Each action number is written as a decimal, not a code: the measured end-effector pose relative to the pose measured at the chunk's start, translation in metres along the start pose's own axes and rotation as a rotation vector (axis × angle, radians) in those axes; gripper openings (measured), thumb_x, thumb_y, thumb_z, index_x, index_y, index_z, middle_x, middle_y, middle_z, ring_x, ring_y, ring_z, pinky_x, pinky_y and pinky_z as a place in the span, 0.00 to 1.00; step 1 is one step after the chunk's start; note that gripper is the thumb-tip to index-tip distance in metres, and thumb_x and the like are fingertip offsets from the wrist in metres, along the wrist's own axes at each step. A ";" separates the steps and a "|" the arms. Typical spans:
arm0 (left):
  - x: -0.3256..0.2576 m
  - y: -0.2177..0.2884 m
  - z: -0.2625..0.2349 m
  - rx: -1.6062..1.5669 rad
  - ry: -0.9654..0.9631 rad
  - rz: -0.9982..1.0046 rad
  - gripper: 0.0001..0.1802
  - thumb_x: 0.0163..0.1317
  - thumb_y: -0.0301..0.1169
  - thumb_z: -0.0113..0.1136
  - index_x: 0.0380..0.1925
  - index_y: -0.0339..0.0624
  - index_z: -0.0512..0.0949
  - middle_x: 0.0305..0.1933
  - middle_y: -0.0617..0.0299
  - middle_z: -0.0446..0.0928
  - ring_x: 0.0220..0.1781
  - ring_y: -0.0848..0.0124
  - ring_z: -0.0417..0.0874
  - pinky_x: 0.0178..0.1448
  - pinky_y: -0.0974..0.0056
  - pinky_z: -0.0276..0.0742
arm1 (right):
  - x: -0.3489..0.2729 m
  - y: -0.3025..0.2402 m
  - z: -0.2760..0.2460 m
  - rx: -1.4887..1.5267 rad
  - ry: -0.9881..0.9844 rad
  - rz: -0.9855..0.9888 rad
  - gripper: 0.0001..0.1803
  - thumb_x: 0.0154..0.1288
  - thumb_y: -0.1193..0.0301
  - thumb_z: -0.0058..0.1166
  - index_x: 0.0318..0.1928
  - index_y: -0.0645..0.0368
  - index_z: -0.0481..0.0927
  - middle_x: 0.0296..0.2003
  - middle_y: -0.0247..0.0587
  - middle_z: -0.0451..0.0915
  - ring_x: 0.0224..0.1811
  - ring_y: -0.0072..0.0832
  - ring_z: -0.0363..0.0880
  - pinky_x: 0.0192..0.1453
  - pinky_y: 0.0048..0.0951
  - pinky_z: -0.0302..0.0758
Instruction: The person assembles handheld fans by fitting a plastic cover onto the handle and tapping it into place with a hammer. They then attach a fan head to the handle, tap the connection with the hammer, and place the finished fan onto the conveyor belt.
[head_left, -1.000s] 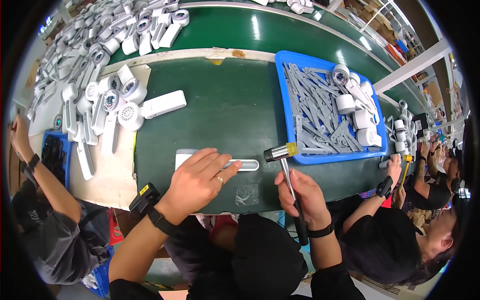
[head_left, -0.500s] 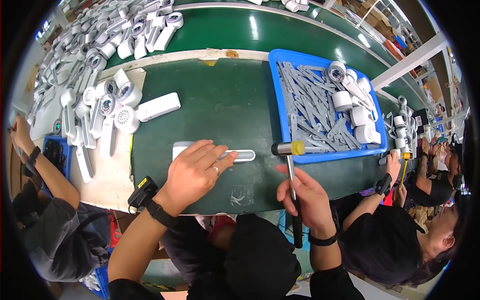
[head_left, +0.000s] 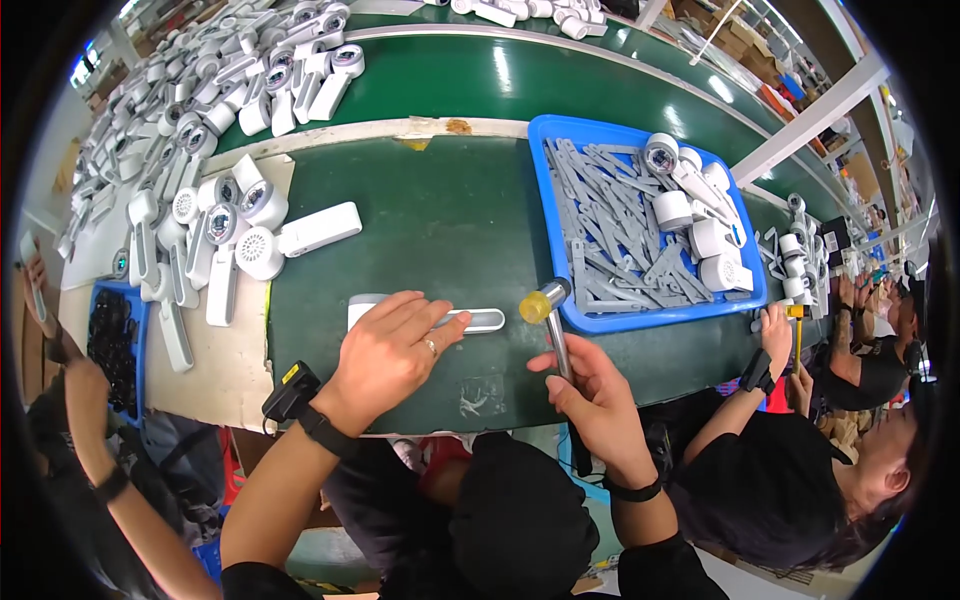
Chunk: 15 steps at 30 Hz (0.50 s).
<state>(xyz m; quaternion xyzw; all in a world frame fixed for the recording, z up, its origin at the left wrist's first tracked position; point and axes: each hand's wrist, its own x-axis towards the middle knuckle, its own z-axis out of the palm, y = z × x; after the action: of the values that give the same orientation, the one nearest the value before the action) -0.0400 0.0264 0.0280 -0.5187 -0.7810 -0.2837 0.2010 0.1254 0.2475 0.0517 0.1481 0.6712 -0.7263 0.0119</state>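
A white handheld fan body [head_left: 486, 320] with a grey inlaid handle lies flat on the green bench top, its handle end pointing right. My left hand [head_left: 392, 345] lies over it, fingers across the near end of the handle, pressing it to the bench; the wider end is mostly hidden under the hand. My right hand [head_left: 590, 390] grips a small mallet [head_left: 561, 345] by its shaft. Its head, with one yellow face and one dark face, is raised just right of the handle's end, apart from it. The yellow face points left and towards me.
A blue tray [head_left: 549, 215] of grey handle strips and several white fan bodies stands at the right. Cardboard [head_left: 240, 375] at the left bears more fan bodies [head_left: 222, 285]. Behind lies a green conveyor [head_left: 430, 75] with a large heap. Co-workers sit at both sides.
The mallet in my right hand has turned over, its yellow face swinging from right to left, and its head has shifted left. My left hand stays over the fan body. The left co-worker's arms moved.
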 end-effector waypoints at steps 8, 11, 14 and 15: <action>0.000 -0.001 0.001 0.005 -0.009 0.007 0.14 0.56 0.28 0.76 0.44 0.43 0.90 0.42 0.59 0.87 0.40 0.61 0.88 0.57 0.54 0.87 | 0.005 -0.001 -0.011 0.426 -0.097 0.135 0.25 0.84 0.71 0.46 0.76 0.62 0.68 0.46 0.45 0.83 0.31 0.22 0.75 0.35 0.23 0.71; 0.001 -0.001 0.002 0.002 0.002 0.002 0.14 0.56 0.28 0.76 0.44 0.43 0.90 0.42 0.59 0.87 0.40 0.61 0.88 0.57 0.54 0.87 | 0.006 -0.002 -0.015 0.482 -0.101 0.184 0.25 0.86 0.67 0.42 0.76 0.63 0.66 0.41 0.47 0.83 0.24 0.21 0.70 0.29 0.23 0.67; -0.002 -0.001 0.002 0.004 -0.005 -0.008 0.14 0.56 0.28 0.76 0.43 0.43 0.90 0.43 0.59 0.87 0.40 0.61 0.88 0.57 0.54 0.87 | 0.007 -0.001 -0.017 0.545 -0.121 0.210 0.26 0.86 0.67 0.41 0.77 0.64 0.65 0.39 0.47 0.82 0.21 0.20 0.66 0.25 0.22 0.64; -0.001 -0.001 0.002 0.002 -0.005 -0.008 0.14 0.56 0.28 0.76 0.43 0.43 0.90 0.43 0.59 0.87 0.40 0.61 0.88 0.57 0.54 0.87 | 0.007 -0.001 -0.017 0.573 -0.130 0.215 0.26 0.86 0.67 0.41 0.77 0.64 0.64 0.38 0.47 0.82 0.20 0.19 0.65 0.24 0.22 0.62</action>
<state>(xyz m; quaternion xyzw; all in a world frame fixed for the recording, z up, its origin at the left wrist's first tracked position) -0.0405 0.0269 0.0252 -0.5161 -0.7839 -0.2825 0.1984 0.1217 0.2651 0.0498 0.1688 0.4176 -0.8883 0.0894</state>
